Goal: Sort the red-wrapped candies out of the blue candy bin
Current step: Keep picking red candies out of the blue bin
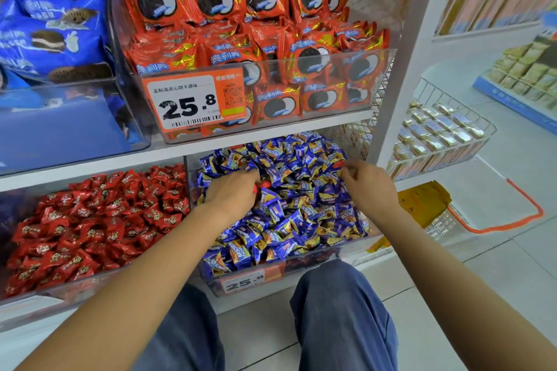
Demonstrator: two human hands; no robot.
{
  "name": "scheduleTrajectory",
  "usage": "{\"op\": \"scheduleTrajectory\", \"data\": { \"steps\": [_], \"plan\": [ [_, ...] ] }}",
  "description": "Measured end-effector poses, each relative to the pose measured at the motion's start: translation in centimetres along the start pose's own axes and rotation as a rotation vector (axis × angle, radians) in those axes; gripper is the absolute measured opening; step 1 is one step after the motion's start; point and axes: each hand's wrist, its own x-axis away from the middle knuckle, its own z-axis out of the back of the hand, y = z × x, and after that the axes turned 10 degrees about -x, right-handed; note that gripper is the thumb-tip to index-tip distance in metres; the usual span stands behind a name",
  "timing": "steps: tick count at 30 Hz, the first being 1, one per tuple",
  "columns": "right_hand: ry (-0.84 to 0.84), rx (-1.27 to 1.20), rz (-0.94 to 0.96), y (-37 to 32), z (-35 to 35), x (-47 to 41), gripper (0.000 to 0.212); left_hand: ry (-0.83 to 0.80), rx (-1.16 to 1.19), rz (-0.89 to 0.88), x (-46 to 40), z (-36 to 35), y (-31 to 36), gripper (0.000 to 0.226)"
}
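Left hand: fingers curled on a red candy atop the blue candy pile. Right hand: fingertips pinching another red candy at the pile's far right. Clear bin: lower shelf, heaped with blue sweets. Neighbouring bin of red candies: directly left. Cookie packs: shelf above.

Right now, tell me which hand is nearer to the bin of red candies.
Left. The left hand is in the blue candy bin just beside the bin of red candies; the right hand is over the blue bin's far side.
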Motion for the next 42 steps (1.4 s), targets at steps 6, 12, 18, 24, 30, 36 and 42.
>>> {"op": "scheduleTrajectory", "data": {
  "steps": [6,12,18,24,30,36,42],
  "plan": [
    [-0.186,0.185,-0.132,-1.6,-1.9,-3.1,0.016,0.075,0.088,0.033,1.8,0.9,-1.2,0.025],
    [-0.119,-0.010,-0.177,-1.2,-3.1,-2.9,0.035,0.047,0.231,0.085,3.4,2.6,-2.4,0.016],
    [-0.202,0.119,-0.132,0.4,-2.4,-3.3,0.023,0.036,0.059,0.041,2.9,2.4,-2.6,0.027],
    [-0.217,0.281,0.016,0.3,-2.4,-2.5,0.023,-0.041,0.072,0.017,1.6,1.8,-1.6,0.037],
    [-0.278,0.335,0.048,0.6,-2.3,-1.8,0.032,0.018,0.185,0.062,1.9,1.8,-2.2,0.029],
    [-0.250,0.308,0.048,-0.4,-1.3,-1.6,0.021,-0.035,0.311,0.069,2.9,2.8,-2.6,0.018],
    [-0.170,0.101,0.180,-5.3,0.0,-0.4,0.017,0.092,0.060,0.021,3.8,4.3,-4.3,0.019]
  ]
}}
